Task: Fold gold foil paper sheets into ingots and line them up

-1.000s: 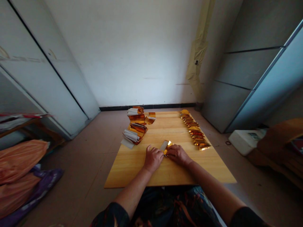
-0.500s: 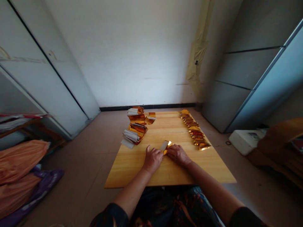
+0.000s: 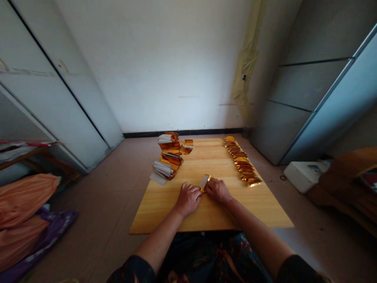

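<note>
A small sheet of gold foil paper (image 3: 204,181), its pale back facing up and its gold edges folded over, lies on the wooden board between my hands. My left hand (image 3: 189,198) has its fingers closed on the sheet's near left corner. From the other side my right hand (image 3: 218,191) presses curled fingers on its right edge. The fingertips partly cover the paper. At the left of the board are curled stacks of gold foil paper (image 3: 173,160) with pale backs. Along the right side runs a row of folded gold foil pieces (image 3: 240,161).
The wooden board (image 3: 165,220) reaches from my lap towards the white wall (image 3: 165,78). A grey cabinet (image 3: 282,98) stands at the right, near a white box (image 3: 303,176). Orange and purple bags (image 3: 26,208) lie on the left, below a pale wardrobe (image 3: 59,90).
My right hand has curled its fingers more tightly, and the gold flap at the sheet's right side now shows as a narrower strip. My left fingers have drawn in slightly.
</note>
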A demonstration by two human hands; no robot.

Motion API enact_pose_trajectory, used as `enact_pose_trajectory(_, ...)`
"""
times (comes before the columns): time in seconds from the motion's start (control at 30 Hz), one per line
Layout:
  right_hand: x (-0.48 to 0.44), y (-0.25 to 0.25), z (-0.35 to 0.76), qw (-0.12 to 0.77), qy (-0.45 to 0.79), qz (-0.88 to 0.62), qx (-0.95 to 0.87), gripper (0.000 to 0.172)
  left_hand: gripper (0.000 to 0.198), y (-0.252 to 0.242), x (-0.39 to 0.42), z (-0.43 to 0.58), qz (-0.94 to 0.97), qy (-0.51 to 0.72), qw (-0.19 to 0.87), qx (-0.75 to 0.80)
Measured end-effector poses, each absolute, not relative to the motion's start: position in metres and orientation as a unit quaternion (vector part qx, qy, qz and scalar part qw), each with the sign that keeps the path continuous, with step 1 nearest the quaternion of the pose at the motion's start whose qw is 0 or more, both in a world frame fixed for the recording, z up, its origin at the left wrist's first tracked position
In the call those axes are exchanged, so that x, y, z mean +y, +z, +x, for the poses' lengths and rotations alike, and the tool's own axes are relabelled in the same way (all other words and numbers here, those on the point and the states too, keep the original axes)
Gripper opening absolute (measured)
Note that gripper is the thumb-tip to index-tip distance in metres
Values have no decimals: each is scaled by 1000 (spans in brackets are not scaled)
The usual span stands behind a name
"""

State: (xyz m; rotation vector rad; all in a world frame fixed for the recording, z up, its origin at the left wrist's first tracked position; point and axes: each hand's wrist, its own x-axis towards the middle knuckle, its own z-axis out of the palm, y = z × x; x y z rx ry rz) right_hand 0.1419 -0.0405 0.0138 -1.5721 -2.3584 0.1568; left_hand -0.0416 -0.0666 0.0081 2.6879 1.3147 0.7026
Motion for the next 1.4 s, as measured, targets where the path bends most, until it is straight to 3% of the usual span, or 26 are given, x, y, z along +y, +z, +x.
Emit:
enact_pose_trajectory(0.5, -43, -1, 138, 200, 39, -562, -801, 10, 32, 10, -71, -41, 884, 220, 6, 414)
enact_pose_trajectory(1.17, -39, -4, 144, 271, 149, -565, -765, 15, 16, 10, -71, -37, 887, 201, -29, 415)
enact_pose_trajectory(1.33, -39, -5, 141, 270, 144, -575, -759, 1, 12, 8, -71, -36, 883, 200, -38, 423)
enact_pose_trajectory(1.4, -38, -5, 141, 269, 147, -583, -752, 4, 11, 8, -71, -35, 881, 199, -41, 427)
